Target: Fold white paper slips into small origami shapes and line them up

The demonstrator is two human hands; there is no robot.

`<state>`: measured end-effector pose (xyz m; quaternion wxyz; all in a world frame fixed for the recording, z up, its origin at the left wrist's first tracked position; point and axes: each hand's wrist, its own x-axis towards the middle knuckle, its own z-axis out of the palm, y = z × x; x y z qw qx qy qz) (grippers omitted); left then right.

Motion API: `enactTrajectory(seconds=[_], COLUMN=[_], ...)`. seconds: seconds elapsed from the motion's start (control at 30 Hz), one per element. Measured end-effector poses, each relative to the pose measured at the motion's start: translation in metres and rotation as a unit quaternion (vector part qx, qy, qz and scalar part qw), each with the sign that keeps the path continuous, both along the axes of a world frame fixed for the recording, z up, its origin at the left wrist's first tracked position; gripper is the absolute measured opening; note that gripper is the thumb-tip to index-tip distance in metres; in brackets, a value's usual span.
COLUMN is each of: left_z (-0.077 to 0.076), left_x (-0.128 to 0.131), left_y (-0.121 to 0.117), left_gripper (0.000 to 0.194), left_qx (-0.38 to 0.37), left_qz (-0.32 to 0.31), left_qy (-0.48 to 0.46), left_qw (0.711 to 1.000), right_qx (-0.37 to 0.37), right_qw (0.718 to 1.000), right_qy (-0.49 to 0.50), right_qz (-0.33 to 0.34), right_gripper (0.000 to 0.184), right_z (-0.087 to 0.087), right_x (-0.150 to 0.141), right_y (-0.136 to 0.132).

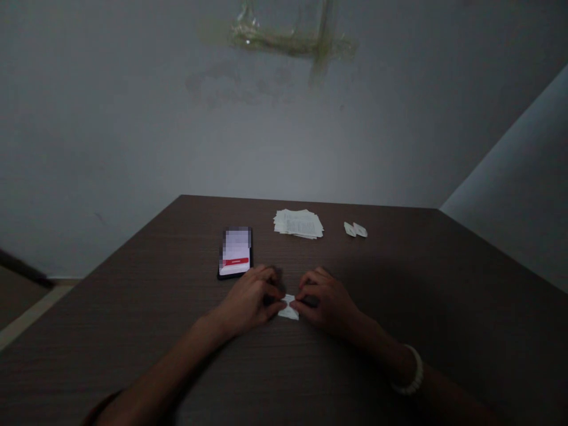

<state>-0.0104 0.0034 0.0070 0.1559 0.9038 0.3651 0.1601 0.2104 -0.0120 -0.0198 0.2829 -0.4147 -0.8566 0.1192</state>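
Observation:
A small piece of white paper lies on the dark wooden table between my two hands. My left hand pinches its left edge between thumb and fingers. On the right edge, the thumb and fingers of my right hand close in the same way, with a pale bracelet on that wrist. Parts of the paper are hidden under the fingertips, so its full shape and any folds are hard to make out.
A phone with a lit screen lies just beyond my left hand. Farther back is a loose stack of printed paper sheets. Two small folded paper pieces rest at the back right. The table's far edge meets a stained wall.

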Motion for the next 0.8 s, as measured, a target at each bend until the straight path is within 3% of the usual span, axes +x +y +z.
enactTrajectory(seconds=[0.8], left_z=[-0.0018], left_x=[0.0002], left_y=[0.003], left_gripper=[0.01], left_qx=[0.017], left_qz=[0.003], left_qy=[0.011], left_qw=[1.0], right_qx=[-0.01], right_qw=[0.999], right_qy=[-0.033], right_qz=[-0.013], right_gripper=[0.021], right_z=[0.0009], right_x=[-0.0004], right_y=[-0.001])
